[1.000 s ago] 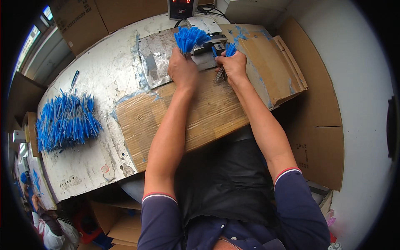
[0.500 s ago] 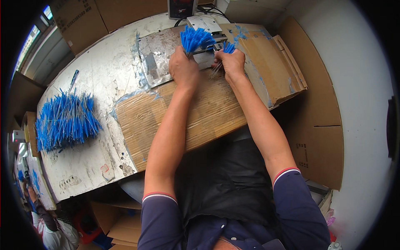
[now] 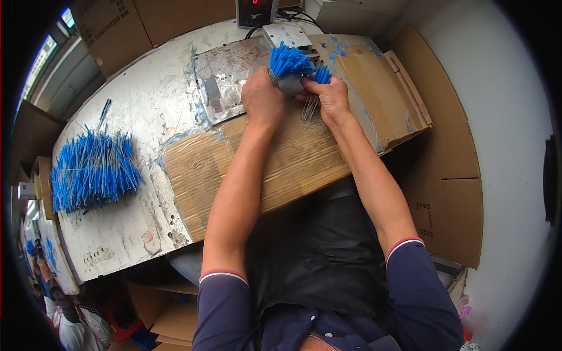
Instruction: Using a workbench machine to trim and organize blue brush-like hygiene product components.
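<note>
My left hand [image 3: 263, 98] is closed around a thick bunch of thin wire pieces with blue ends [image 3: 290, 60], the blue ends fanned out above the fist. Close beside it, my right hand [image 3: 330, 96] pinches a smaller bunch of the same blue-ended wires [image 3: 321, 74], whose bare silver stems hang below the fingers. The two bunches almost meet over a small metal device, mostly hidden by the hands. A large heap of blue-ended wires [image 3: 96, 169] lies on the worn white table [image 3: 158, 123] at the left.
Flattened cardboard [image 3: 293, 152] covers the table's front edge. A metal plate [image 3: 219, 76] lies behind it, and a black box with a red display [image 3: 255, 13] stands at the back. A cardboard box [image 3: 380, 88] sits at the right. Another person's arm [image 3: 50, 281] shows far left.
My left hand has shifted right with its bunch, closer to the right hand. My right hand has come slightly nearer me, its wire stems hanging more upright. The box's display now shows red.
</note>
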Motion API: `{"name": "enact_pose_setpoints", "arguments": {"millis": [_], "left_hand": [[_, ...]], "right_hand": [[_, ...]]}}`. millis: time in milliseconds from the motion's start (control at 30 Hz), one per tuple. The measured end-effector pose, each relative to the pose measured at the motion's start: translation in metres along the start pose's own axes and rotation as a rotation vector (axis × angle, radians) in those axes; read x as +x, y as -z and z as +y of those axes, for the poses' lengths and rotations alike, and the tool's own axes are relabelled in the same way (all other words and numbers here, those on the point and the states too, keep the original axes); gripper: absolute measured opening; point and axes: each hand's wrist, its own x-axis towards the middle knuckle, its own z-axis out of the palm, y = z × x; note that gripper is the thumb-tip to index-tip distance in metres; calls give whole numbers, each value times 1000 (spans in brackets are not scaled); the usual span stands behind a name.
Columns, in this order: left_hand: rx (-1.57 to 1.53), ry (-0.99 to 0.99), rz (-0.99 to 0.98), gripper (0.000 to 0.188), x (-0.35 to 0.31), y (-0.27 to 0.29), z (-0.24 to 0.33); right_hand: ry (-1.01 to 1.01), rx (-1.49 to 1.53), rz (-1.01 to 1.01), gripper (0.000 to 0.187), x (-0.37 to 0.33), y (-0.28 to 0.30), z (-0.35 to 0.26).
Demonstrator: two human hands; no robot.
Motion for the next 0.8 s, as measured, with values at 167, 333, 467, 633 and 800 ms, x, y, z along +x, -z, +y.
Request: {"name": "enact_pose_setpoints", "arguments": {"millis": [167,333,467,633,800], "left_hand": [[-3,14,-30,20,0,2,1],[75,-142,-2,20,-3,1,1],[106,-157,-17,18,-3,0,2],[-15,61,96,14,0,2,1],[-62,120,123,18,1,5,0]], "right_hand": [[-45,71,-54,23,-6,2,-2],[-38,124,-52,16,-18,5,-3],[-37,38,16,17,-17,6,-2],[-51,-142,-1,20,-11,4,-1],[73,-332,57,17,5,-5,6]]}}
